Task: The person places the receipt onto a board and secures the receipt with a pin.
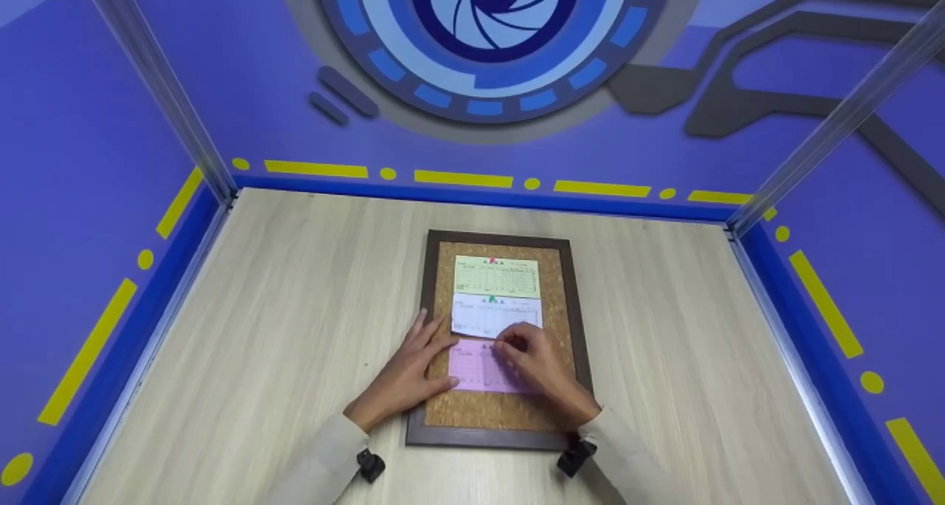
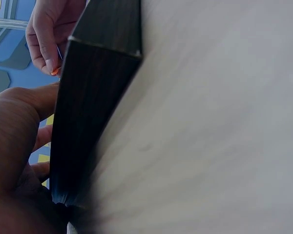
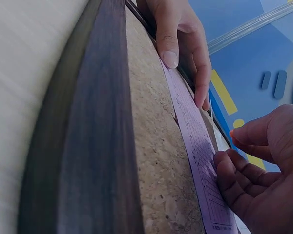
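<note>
A cork board (image 1: 487, 413) in a dark wooden frame lies on the table, with three printed slips on it. The pink slip (image 1: 466, 366) is lowest. My left hand (image 1: 402, 376) rests across the frame's left side, its thumb and a fingertip on the pink slip's left edge. Between thumb and finger, my right hand (image 1: 539, 361) pinches a small orange push pin (image 3: 232, 133) over the top of that slip. Above are a white slip (image 1: 472, 317) with a green push pin (image 1: 492, 298) and a pale green slip (image 1: 472, 277) with a red push pin (image 1: 492, 260).
The light wood table (image 1: 317, 291) extends around the board. A blue-purple wall (image 1: 244, 84) with yellow marks stands behind it, and side panels rise at left and right. Each sleeve has a black device (image 1: 370, 465) at the wrist.
</note>
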`<state>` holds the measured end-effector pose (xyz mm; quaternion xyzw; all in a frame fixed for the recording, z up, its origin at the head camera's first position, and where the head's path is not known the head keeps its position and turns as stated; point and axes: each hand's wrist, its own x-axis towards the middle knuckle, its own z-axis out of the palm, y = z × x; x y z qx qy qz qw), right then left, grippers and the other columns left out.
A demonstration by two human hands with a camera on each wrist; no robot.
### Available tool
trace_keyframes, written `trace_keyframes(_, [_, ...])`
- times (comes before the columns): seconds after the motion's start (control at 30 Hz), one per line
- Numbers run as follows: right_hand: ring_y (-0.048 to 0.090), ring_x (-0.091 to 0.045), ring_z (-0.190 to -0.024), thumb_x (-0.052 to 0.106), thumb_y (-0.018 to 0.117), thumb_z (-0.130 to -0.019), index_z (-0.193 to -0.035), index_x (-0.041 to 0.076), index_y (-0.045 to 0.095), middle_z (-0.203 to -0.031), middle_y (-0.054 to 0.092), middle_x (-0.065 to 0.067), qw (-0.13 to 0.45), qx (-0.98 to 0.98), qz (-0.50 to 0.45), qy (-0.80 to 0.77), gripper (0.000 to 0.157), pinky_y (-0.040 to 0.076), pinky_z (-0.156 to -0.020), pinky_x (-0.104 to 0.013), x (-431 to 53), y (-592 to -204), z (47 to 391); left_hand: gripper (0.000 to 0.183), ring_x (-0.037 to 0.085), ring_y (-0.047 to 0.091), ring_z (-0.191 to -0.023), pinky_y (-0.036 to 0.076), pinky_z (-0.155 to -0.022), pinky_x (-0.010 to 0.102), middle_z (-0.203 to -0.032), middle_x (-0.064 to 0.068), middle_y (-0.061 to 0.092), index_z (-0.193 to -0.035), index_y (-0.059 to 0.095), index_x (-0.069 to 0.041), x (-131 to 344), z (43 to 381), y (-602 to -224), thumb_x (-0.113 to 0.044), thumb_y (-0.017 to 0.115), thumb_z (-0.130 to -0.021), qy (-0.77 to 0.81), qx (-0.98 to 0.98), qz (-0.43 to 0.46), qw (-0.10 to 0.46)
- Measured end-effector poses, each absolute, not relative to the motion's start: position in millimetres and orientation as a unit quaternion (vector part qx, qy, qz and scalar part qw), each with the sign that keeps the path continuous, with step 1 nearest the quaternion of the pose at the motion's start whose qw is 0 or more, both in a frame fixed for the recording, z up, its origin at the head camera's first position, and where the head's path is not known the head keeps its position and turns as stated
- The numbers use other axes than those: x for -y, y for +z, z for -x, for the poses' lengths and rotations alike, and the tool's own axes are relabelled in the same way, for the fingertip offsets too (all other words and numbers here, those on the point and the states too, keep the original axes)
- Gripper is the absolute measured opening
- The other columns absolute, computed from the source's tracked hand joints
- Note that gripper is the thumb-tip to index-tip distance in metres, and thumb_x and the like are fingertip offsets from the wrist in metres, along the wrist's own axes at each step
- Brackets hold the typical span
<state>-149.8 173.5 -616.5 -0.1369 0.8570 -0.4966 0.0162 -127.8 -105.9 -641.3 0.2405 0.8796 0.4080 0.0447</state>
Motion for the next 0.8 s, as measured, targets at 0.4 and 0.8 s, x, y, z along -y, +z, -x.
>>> trace_keyframes(0.4, [0.060, -0.010, -0.078, 0.007, 0.079, -0.099, -0.094, 0.002, 0.081, -0.085, 0.073, 0.001, 0.051, -0.863, 0.128, -0.486, 0.006, 0.046, -0.070, -0.024, -174.9, -617.5, 161.3, 0.064, 0.046, 0.004, -0.169, 0.029, -0.127, 0.069, -0.179, 0.016, 0.030, -0.152, 0.065, -0.014, 106.6, 128.1, -643.2, -0.034, 0.086, -0.096, 0.404, -0.881, -0.244, 0.040])
trace_keyframes(0.8, [0.059, -0.009, -0.075, 0.009, 0.082, -0.097, -0.093, 0.006, 0.083, -0.083, 0.074, 0.002, 0.071, -0.877, 0.135, -0.455, 0.005, 0.046, -0.068, -0.023, -175.8, -616.7, 166.5, 0.064, 0.045, 0.004, -0.169, 0.028, -0.127, 0.069, -0.180, 0.017, 0.029, -0.152, 0.065, -0.013, 106.9, 127.3, -642.3, -0.035, 0.086, -0.096, 0.406, -0.880, -0.246, 0.038])
